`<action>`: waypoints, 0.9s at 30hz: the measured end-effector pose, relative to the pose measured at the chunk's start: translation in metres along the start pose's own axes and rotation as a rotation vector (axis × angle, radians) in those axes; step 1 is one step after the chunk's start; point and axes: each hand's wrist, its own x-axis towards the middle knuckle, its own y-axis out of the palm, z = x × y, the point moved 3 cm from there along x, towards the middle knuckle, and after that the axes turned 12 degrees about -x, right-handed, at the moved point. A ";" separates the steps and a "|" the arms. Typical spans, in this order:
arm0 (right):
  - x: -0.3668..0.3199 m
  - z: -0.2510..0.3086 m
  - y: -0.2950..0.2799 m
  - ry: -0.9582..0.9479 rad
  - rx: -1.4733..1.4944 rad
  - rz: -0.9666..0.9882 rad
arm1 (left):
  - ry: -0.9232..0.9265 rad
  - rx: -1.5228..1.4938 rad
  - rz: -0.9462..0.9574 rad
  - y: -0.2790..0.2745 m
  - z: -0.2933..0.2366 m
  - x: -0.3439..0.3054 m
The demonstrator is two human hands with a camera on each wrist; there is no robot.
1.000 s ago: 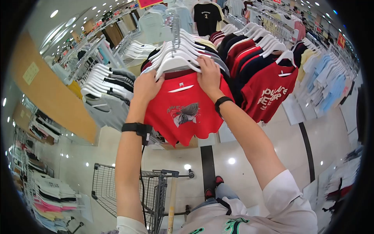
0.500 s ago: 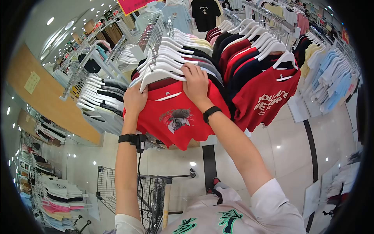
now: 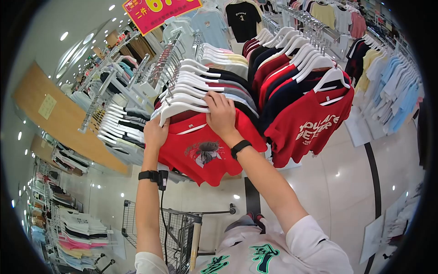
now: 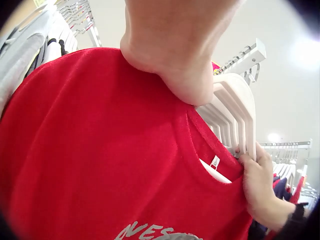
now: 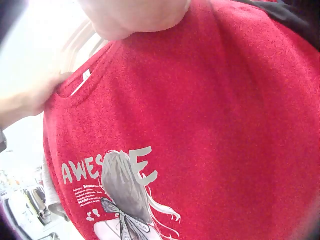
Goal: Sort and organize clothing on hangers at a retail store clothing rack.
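A red shirt [image 3: 205,166] with a grey figure print hangs at the front of the middle rail on a white hanger [image 3: 185,108]. My left hand [image 3: 156,133] grips the shirt and hanger at one shoulder. At the other shoulder my right hand [image 3: 221,116] holds on, fingers curled over the hanger. The left wrist view shows the red fabric [image 4: 110,145] under my left hand [image 4: 172,50], and my right hand [image 4: 262,187] across the neckline. In the right wrist view, letters and the figure print [image 5: 125,190] show below my right hand [image 5: 140,15].
Another red shirt [image 3: 310,123] with white lettering hangs on the rail to the right. Grey and white clothes [image 3: 121,132] hang at the left beside a wooden panel [image 3: 64,114]. A wire cart [image 3: 175,228] stands below my left arm. A price sign [image 3: 159,13] is above.
Both hands and the red shirt have moved left and lower in the head view, still held at the shoulders. More of the rail and the price sign has come into view.
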 end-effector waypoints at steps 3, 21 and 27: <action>0.002 -0.002 -0.001 -0.012 -0.008 -0.012 | 0.006 -0.006 -0.008 0.003 -0.001 0.000; -0.003 -0.003 0.009 0.038 0.048 -0.084 | 0.014 -0.046 0.042 0.007 0.012 0.009; -0.011 0.011 -0.016 0.035 0.016 -0.012 | 0.059 -0.051 -0.014 0.004 0.001 0.000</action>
